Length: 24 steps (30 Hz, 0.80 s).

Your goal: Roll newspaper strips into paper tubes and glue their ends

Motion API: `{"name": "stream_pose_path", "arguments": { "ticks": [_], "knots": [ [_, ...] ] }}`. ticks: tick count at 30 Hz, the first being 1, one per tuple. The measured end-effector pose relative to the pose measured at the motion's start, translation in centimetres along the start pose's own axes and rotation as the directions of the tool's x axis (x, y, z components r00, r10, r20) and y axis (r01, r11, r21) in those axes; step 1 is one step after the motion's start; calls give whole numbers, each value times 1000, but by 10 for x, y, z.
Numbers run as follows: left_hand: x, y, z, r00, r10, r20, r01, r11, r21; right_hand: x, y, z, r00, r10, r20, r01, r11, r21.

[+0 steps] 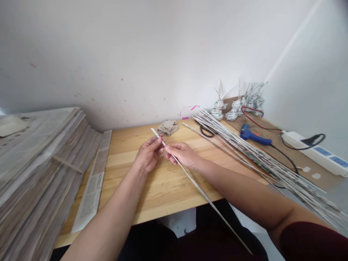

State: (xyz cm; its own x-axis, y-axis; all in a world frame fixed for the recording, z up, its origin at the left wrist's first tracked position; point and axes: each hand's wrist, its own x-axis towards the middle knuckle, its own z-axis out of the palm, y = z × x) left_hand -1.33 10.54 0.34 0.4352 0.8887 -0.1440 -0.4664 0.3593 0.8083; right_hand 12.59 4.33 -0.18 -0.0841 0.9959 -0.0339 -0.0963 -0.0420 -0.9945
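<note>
A long thin rolled newspaper tube [199,189] slants from above the middle of the table down over my lap. My left hand [149,153] pinches it close to its upper end, which sticks out past the fingers. Just below, my right hand [182,155] also grips the tube between thumb and fingers. Both hands are closed and nearly touching each other. Behind them on the table lies a crumpled beige cloth [168,127].
At left rises a tall stack of newspaper [51,163], with a newspaper strip [94,181] beside it. A bundle of paper tubes [252,154] lies at right, near a blue glue gun [255,136], a power strip [312,150] and woven paper figures [235,108].
</note>
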Motion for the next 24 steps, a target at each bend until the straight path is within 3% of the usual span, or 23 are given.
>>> {"name": "stream_pose_path", "arguments": {
  "ticks": [7, 13, 20, 24],
  "knots": [
    [1, 0, 2, 1000, 28, -3, -28, 999, -30, 0, 3, -5, 999, -45, 19, 49, 967, -252],
    [3, -1, 3, 998, 31, -47, -35, 997, -70, 0, 3, -8, 998, -53, 21, 56, 935, -350],
    [3, 2, 5, 993, 35, -110, -46, 994, -100, -7, 2, -6, 993, -118, -31, 81, 825, -559],
    [2, 4, 7, 985, 38, -167, -56, 992, -109, -20, -6, -6, 985, -169, -38, 96, 713, -694]
  ]
}}
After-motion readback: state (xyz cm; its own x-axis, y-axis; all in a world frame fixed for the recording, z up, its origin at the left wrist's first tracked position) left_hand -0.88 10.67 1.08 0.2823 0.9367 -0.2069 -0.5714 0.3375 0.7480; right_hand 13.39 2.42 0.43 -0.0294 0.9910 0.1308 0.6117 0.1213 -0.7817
